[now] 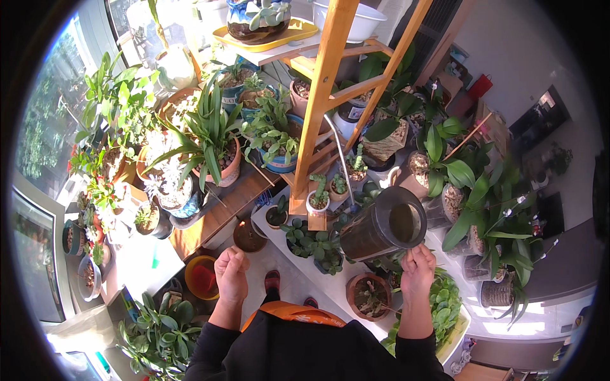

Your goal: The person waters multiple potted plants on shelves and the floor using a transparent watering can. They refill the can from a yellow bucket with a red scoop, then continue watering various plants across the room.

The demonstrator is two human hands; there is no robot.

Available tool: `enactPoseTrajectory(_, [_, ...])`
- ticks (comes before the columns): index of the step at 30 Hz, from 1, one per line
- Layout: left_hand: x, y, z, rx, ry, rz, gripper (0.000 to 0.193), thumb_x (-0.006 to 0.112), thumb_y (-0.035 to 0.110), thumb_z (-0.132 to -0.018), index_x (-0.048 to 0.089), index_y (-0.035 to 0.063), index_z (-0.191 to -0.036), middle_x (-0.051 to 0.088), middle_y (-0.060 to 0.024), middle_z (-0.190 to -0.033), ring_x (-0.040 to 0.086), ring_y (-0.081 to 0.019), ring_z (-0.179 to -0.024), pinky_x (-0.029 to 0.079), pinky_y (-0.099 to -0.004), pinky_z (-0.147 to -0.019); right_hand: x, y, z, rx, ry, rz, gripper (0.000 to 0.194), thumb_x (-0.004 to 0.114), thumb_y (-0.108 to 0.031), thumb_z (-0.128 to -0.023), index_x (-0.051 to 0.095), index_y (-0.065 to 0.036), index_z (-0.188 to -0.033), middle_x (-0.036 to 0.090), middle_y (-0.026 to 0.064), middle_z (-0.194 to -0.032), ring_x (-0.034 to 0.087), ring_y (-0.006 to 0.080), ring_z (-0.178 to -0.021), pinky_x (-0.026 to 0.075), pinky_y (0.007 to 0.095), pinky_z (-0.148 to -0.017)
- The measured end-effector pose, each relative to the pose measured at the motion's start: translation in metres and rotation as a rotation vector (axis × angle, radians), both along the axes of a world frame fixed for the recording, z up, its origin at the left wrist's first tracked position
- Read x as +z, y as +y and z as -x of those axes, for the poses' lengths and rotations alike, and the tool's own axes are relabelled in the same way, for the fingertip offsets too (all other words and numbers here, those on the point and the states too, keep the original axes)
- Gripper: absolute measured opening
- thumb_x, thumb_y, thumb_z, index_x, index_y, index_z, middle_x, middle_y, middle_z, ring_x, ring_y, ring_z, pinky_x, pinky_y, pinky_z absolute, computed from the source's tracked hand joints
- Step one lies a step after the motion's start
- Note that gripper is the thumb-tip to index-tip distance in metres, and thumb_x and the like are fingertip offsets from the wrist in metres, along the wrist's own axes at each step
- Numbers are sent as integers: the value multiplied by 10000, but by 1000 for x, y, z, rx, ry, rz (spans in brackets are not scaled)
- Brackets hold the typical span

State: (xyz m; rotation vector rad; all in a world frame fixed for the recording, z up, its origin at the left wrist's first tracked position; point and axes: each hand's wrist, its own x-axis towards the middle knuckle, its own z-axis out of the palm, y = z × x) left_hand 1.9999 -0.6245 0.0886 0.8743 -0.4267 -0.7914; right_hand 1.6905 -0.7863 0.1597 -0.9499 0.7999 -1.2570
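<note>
My right hand (418, 269) grips a dark translucent watering can (366, 235) near its round open top. Water shows inside the opening. A thin pale curved spout (342, 164) reaches from beside the can towards the wooden ladder-like stand; its join to the can is hard to make out. My left hand (232, 274) is closed in a fist in front of my body, with nothing visible in it. Small potted succulents (318, 200) stand under the spout, beside the stand's foot. Below the can are leafy succulents (312, 243) and a terracotta pot (369, 296) with a sparse plant.
A wooden stand (318, 100) rises ahead of me, beside a shelf bearing a glazed pot (257, 24). Potted plants crowd a wooden bench (224, 205) on the left. Potted orchids (457, 171) line the right. A yellow bucket (201, 277) and brown pot (250, 235) stand low by my feet.
</note>
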Motion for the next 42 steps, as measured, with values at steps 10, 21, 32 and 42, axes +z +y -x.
enactPoseTrajectory(10, [10, 11, 35, -1, -44, 58, 245, 520, 106, -846, 402, 81, -633, 407, -9, -654, 331, -101, -584, 270, -248, -546, 7, 36, 43, 6, 47, 30, 138, 545, -93, -864, 556, 16, -779, 376, -39, -537, 270, 31, -439, 197, 194, -410])
enactPoseTrajectory(21, [9, 44, 50, 52, -12, 72, 269, 503, 97, -857, 374, 90, -621, 380, 2, -644, 322, -104, -576, 267, -251, -541, 9, 76, 54, 89, 163, -5, 95, 551, -50, -839, 571, 39, -814, 421, -49, -567, 294, 15, -462, 194, 185, -427])
enactPoseTrajectory(32, [14, 42, -17, -2, 16, 98, 242, 517, 136, -853, 398, 104, -646, 399, 3, -651, 313, -93, -579, 269, -246, -552, -3, 91, -16, 117, 181, -89, 102, 555, -52, -850, 550, 1, -762, 433, -44, -591, 303, 16, -478, 204, 186, -437])
enactPoseTrajectory(42, [0, 45, -68, -23, 48, 94, 237, 502, 143, -858, 396, 99, -651, 403, -11, -659, 332, -112, -592, 281, -254, -558, 2, 87, -91, 103, 180, -113, 130, 544, -71, -873, 501, -46, -753, 374, -55, -597, 274, 15, -474, 204, 173, -427])
